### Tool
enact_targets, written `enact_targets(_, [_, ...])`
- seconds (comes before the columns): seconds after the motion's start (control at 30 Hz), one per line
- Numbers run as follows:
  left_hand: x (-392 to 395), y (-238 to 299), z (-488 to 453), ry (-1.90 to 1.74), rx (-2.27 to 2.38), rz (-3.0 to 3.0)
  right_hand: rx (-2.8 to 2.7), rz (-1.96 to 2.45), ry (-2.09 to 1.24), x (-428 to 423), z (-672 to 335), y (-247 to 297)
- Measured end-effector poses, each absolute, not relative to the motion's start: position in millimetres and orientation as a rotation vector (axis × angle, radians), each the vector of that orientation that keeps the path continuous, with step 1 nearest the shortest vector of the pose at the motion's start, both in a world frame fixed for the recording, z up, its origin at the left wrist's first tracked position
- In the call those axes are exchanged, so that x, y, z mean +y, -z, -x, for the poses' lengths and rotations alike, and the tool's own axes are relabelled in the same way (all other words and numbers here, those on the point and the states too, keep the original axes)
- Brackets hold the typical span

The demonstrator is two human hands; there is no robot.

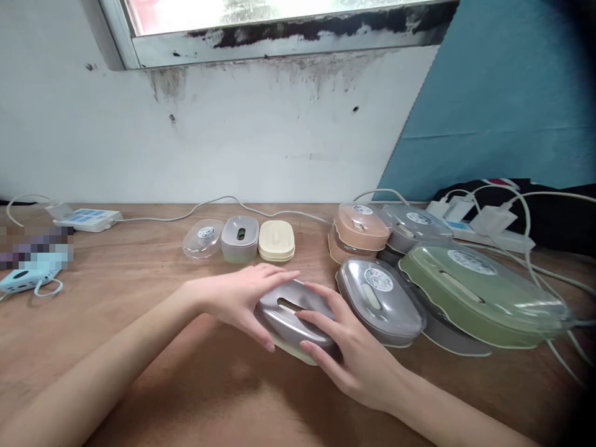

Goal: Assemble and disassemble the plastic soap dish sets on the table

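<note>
A grey oval container (305, 313) with a slot in its top stands on the wooden table between my hands. A pale rim shows beneath its lower edge. My left hand (242, 298) holds its left end, fingers over the far side and thumb along the near side. On the right end, my right hand (347, 338) wraps its fingers over the top and near side, one fingertip at the slot. Behind lie a clear lid (202, 239) with a round sticker, a small grey slotted box (240, 239) and a cream stack of lids or trays (276, 240).
To the right stand a grey box (379, 301) under a clear lid, a pink stack (362, 226), another grey box (416, 223) and a large green box (479, 295). Power strips (86, 219) and cables lie along the wall; a light-blue device (32, 273) is at left.
</note>
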State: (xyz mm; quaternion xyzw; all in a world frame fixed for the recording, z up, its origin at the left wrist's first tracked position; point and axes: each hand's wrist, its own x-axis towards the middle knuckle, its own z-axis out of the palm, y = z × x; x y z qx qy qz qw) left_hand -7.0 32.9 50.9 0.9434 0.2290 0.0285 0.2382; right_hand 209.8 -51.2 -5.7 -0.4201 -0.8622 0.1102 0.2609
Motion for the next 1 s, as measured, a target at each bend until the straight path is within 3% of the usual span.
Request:
enact_targets(0.23, [41.6, -53.1, 14.1, -0.243, 0.785, -2.513, -2.084, 1.280, -0.306, -52.5, -208.4, 15.8])
enact_targets(0.4, [73.0, -73.8, 27.7, -0.688, 1.729, -2.410, -2.303, 1.208, -0.377, -51.5, -206.9, 15.6])
enact_targets(0.53, [92.6, -65.3, 16.3, -0.542, 2.297, -2.202, -2.435, 1.138, -0.407, -52.1, -207.5, 11.1])
enact_targets(0.67, [97.7, -53.2, 6.1, -0.312, 2.387, -2.224, -2.379, 1.184, -0.381, -50.2, -208.0, 12.8])
enact_targets(1.0, [101.9, -44.5, 8.2, -0.319, 2.369, -2.294, -2.187, 1.331, -0.233, -54.0, -205.6, 11.0])
